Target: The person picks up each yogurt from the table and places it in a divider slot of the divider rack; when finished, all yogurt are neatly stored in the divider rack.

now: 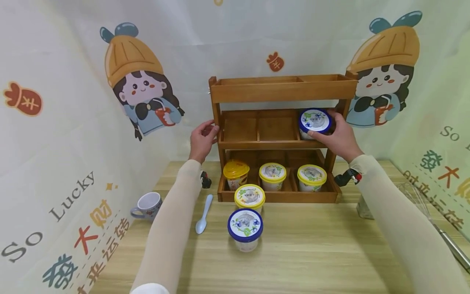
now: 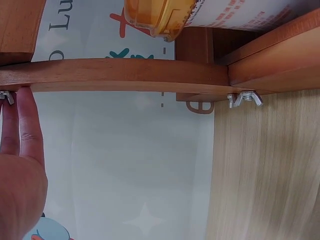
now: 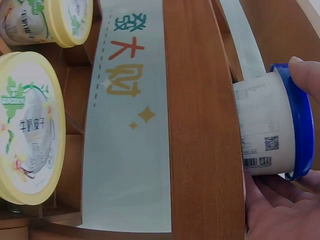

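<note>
From the head view, my right hand (image 1: 339,136) has its grip around a blue-lidded cup (image 1: 315,121), which sits in the right compartment of the middle shelf of the wooden rack (image 1: 282,92). My left hand (image 1: 202,139) rests against the rack's left upright, fingers curled on its edge. On the bottom shelf stand an orange-lidded cup (image 1: 236,173) and two yellow-lidded cups (image 1: 273,176). On the bench (image 1: 315,253), in front of the rack, stand another yellow-lidded cup (image 1: 249,197) and a second blue-lidded cup (image 1: 245,228). A pale spoon (image 1: 203,214) and a mug (image 1: 147,205) lie to the left, and a whisk (image 1: 433,220) is at the right edge.

On the left wrist view, my fingers (image 2: 25,125) lie straight with their tips touching the underside of a wooden rail (image 2: 125,75), beside a wing nut (image 2: 6,96); the grip holds nothing.

On the right wrist view, my thumb (image 3: 307,77) and palm clasp the cup (image 3: 265,130) at its blue lid, beside the wooden post (image 3: 200,120).
</note>
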Demonstrator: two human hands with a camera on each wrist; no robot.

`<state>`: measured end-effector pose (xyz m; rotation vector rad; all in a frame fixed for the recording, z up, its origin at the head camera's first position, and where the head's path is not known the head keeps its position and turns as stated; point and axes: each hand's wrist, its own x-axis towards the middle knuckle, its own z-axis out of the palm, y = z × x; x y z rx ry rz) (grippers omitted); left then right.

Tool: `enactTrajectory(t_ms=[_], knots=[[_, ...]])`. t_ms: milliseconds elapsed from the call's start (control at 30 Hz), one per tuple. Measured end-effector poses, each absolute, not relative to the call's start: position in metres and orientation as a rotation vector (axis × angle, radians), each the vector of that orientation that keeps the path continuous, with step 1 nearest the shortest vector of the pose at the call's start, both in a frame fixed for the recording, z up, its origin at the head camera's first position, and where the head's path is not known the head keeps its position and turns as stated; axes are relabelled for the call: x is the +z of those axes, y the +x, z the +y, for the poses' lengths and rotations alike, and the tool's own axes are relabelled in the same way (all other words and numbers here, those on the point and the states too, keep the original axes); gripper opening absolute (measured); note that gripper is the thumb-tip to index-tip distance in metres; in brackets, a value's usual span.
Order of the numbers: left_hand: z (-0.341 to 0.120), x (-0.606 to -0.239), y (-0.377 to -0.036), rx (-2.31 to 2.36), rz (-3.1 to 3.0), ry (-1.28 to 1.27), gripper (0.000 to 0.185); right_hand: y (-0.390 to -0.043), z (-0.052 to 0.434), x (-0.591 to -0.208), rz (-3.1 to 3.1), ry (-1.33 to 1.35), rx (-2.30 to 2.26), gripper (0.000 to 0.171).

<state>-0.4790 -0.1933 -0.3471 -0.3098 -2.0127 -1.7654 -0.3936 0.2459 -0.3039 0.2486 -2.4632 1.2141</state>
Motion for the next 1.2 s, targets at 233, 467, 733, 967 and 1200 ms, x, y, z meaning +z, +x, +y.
enactTrajectory(t_ms=[233, 467, 733, 967, 1200], knots=[[-0.192, -0.346, -0.477, -1.755, -2.038, -0.293, 0.043, -0.39, 0.247, -0.304, -2.526, 0.235, 1.179, 0.108], [-0.192, -0.347, -0.478, -1.784, -2.026, -0.321, 0.045, -0.382, 0.253, -0.305, -2.457, 0.27, 1.311, 0.109], [-0.193, -0.347, -0.478, -1.783, -2.017, -0.318, 0.042, -0.363, 0.261, -0.311, -2.409, 0.294, 1.361, 0.1], [-0.192, -0.346, -0.473, -1.774, -2.033, -0.296, 0.042, -0.347, 0.264, -0.318, -2.414, 0.313, 1.352, 0.091], [-0.193, -0.343, -0.473, -1.783, -2.064, -0.293, 0.046, -0.334, 0.252, -0.336, -2.452, 0.417, 1.319, 0.078]])
